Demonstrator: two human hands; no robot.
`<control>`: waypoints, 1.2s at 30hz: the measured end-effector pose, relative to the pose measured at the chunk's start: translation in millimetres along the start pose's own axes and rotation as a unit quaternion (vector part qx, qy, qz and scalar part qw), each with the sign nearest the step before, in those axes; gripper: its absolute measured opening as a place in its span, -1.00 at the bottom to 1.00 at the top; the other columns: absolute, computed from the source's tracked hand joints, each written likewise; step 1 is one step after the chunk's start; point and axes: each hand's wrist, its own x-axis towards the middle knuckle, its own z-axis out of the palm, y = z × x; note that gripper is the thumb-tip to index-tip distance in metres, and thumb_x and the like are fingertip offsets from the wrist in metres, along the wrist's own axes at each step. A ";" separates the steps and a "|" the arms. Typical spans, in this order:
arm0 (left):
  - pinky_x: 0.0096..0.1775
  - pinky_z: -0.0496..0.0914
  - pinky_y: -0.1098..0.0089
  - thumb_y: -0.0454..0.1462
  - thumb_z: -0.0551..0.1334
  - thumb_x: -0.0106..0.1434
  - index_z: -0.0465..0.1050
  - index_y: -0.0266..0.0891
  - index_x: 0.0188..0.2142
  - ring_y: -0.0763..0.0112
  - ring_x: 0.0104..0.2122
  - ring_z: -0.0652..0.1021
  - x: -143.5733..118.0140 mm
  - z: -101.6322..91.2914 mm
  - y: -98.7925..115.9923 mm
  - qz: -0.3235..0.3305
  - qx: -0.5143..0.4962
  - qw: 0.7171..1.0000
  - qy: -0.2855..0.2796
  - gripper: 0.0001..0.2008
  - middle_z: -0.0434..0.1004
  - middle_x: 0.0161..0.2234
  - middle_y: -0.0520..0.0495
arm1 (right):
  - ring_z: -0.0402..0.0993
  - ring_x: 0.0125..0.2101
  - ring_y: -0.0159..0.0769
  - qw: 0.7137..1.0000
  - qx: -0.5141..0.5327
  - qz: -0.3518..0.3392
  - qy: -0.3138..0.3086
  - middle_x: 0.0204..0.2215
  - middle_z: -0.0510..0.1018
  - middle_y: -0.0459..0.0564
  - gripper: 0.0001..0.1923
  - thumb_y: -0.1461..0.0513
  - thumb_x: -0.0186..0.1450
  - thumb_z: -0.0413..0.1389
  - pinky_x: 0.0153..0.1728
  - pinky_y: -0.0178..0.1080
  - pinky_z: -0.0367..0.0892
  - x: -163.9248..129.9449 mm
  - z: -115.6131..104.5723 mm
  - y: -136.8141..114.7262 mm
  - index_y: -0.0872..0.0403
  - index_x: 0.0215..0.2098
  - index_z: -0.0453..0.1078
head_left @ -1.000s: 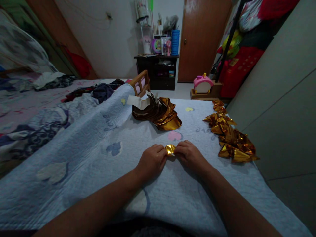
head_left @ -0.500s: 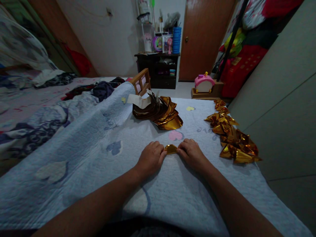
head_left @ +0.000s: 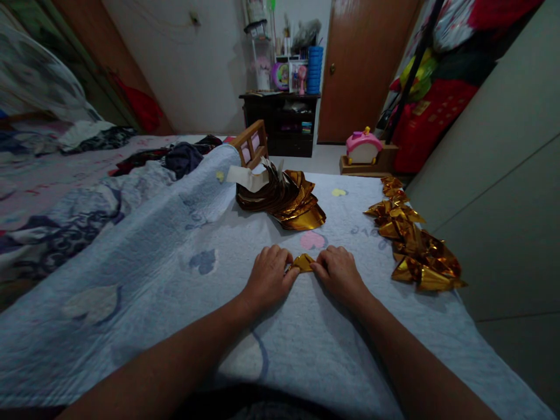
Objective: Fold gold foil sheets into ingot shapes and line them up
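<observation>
As a person leans over a pale blue quilted cover [head_left: 210, 309], the left hand [head_left: 268, 274] and right hand [head_left: 341, 273] grip opposite ends of a folded piece of gold foil [head_left: 303, 263], thumbs and fingers clamped on it from either side. The piece sits low over the middle of the cover, which is printed with hearts in blue, pink, yellow and white.

Just beyond the hands lies a fanned stack of gold sheets [head_left: 304, 213], pale paper curling up at its left. Folded gold shapes [head_left: 406, 233] trail along the cover's right edge. At left, the cover rises in a long ridge beside rumpled bedding [head_left: 91, 216] and a pink sheet [head_left: 56, 169].

Across the room, a dark cabinet [head_left: 289, 140] carries a blue container [head_left: 314, 70] next to a closed wooden door [head_left: 367, 64]. To its right stand a pink toy [head_left: 363, 147] and a red case [head_left: 431, 125]; a pale panel [head_left: 503, 204] lines the right side.
</observation>
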 end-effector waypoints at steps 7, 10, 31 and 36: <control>-0.27 0.32 0.30 -0.30 0.28 0.21 0.33 -0.19 -0.37 0.30 -0.33 0.45 7.7 -6.3 2.3 -0.015 -0.141 0.989 -0.037 -0.89 0.46 -0.38 0.02 | 0.33 -0.27 -0.15 0.998 0.061 -0.005 -0.002 -0.35 0.49 0.02 -0.87 0.24 0.30 0.19 -0.23 -0.16 0.13 -1.3 -5.4 1.8 0.06 -0.42 0.42; -0.31 0.33 0.35 -0.35 0.25 0.21 0.37 -0.20 -0.35 0.35 -0.37 0.46 7.9 -7.5 2.6 -0.010 -0.211 0.977 -0.044 -0.94 0.45 -0.42 0.04 | 0.34 -0.28 -0.18 0.989 0.145 -0.007 0.008 -0.37 0.48 0.00 -0.88 0.26 0.29 0.16 -0.21 -0.16 0.19 -1.7 -9.8 3.0 0.06 -0.42 0.36; -0.38 0.20 0.41 -0.12 0.24 0.30 0.47 -0.29 -0.43 0.45 -0.46 0.33 9.2 -15.1 9.4 -0.035 -0.435 0.894 -0.099 -0.71 0.32 -0.50 0.04 | 0.27 -0.47 -0.36 0.858 0.507 0.039 -0.079 -0.50 0.38 -0.13 -0.83 0.12 0.26 0.16 -0.43 -0.29 0.18 -2.8 -21.4 -7.4 0.06 -0.33 0.41; -0.36 0.24 0.41 -0.14 0.23 0.29 0.56 -0.33 -0.29 0.44 -0.45 0.38 9.4 -11.8 5.5 -0.065 -0.472 0.875 -0.087 -0.74 0.46 -0.47 -0.01 | 0.33 -0.42 -0.36 0.830 0.556 0.043 -0.017 -0.39 0.36 -0.18 -0.67 0.20 0.16 0.23 -0.40 -0.30 0.23 -4.2 -13.0 -5.5 -0.03 -0.15 0.24</control>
